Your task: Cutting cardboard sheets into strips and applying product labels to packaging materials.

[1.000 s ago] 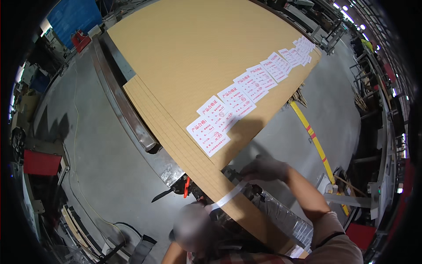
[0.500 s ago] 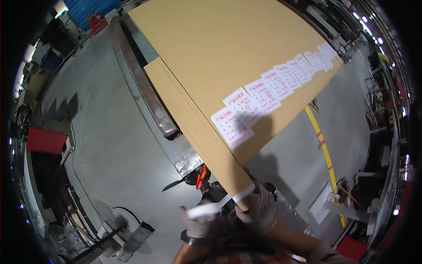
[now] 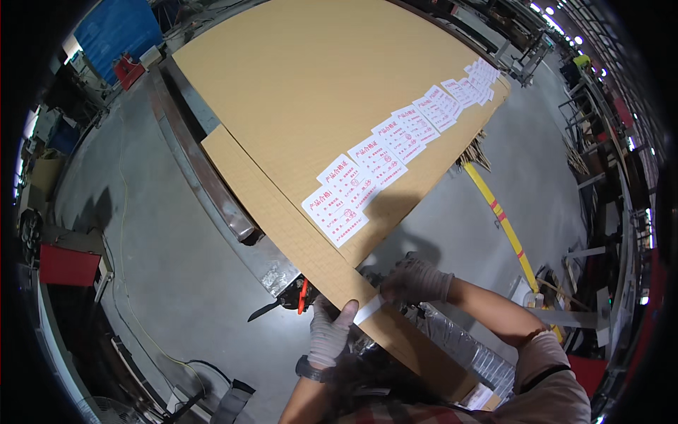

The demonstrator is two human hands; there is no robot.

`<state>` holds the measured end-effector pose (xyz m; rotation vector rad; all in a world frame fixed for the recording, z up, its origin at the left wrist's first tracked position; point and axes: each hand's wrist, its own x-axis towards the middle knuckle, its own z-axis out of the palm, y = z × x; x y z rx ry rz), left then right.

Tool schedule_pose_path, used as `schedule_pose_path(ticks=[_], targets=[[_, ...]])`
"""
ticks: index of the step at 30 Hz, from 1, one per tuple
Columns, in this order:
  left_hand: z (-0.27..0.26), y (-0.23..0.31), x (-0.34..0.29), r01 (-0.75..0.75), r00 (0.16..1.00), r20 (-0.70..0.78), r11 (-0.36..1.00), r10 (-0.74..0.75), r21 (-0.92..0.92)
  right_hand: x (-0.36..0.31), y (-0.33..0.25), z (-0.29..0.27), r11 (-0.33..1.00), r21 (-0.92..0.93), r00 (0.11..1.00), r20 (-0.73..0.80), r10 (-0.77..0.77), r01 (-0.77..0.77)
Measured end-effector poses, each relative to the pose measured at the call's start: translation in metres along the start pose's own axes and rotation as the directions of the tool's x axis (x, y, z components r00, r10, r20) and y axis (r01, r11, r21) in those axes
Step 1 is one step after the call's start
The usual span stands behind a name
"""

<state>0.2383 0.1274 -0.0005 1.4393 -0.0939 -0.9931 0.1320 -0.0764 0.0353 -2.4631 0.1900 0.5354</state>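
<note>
Cardboard stack edge runs diagonally; white strap crosses it, left hand pinching it; right hand gripping behind.

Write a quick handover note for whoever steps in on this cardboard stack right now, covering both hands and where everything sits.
Left hand: gloved, thumb pressed on a white strap at the near edge of the cardboard stack.
Right hand: gloved, gripping the same strap just past the edge, where it crosses the stack.
A row of white labels lies along the top sheet's right side. A red-handled tool rests below the stack near the left hand.
Done: labels laid out, strap brought round the edge.
Left, probably: the strap looks loose and not yet fastened.
</note>
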Motion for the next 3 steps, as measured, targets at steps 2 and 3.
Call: schedule_pose_path(ticks=[2,3], targets=[[0.0,-0.005,0.004,0.028,0.999,0.041,0.999,-0.026,-0.039,0.008,0.017,0.021,0.961,-0.154,0.972,0.021,0.234,-0.229],[-0.004,-0.006,0.011,0.053,0.994,0.096,0.996,-0.046,-0.071,0.019,0.022,0.03,0.822,-0.307,0.862,0.011,0.507,-0.48]])
